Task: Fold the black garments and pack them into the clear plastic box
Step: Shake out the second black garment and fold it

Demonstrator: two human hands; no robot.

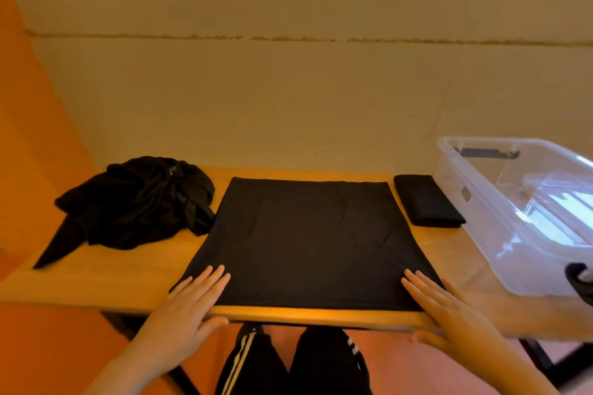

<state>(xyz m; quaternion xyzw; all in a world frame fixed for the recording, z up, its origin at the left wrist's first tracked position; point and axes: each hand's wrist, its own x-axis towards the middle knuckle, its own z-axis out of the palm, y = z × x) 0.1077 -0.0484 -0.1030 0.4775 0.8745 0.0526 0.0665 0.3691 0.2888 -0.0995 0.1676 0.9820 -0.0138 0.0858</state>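
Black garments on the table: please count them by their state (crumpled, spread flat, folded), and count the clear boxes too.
Crumpled pile: 1
Spread flat garment: 1
Folded garment: 1
Clear plastic box: 1
Total: 4

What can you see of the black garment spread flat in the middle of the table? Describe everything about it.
The spread garment is plain black, soft-looking cloth, laid flat as a rough rectangle with faint creases. It lies mid-table, its near edge close to the table's front edge. The left hand and right hand rest flat on its near corners, fingers straight. A crumpled black pile touches its left edge; a folded black garment lies apart on its right.
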